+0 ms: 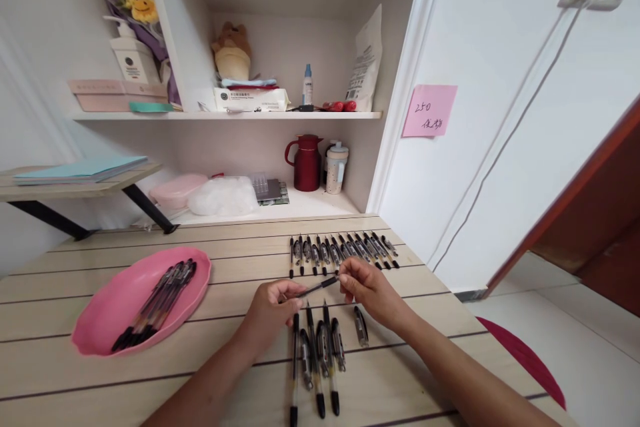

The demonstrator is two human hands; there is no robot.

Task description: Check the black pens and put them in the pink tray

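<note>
A black gel pen (320,286) without its cap is held slanted between my two hands above the table. My left hand (270,312) pinches its left end. At the other end, the closed fingers of my right hand (369,288) meet the dark grip and hide the tip. Just below lie a few uncapped pens (294,367) side by side, with clear-and-black pen caps (322,348) between them. One loose cap (361,327) lies apart, under my right wrist. Behind my hands runs a row of uncapped pens and caps (345,250), laid alternately.
On the left a pink tray (113,287) holds several capped pens (157,303). A small raised stand (100,183) is behind it. At the table's back are a bag of white balls (223,196), a red jug (307,163) and a tumbler (337,168). A magenta round seat (525,360) shows at right.
</note>
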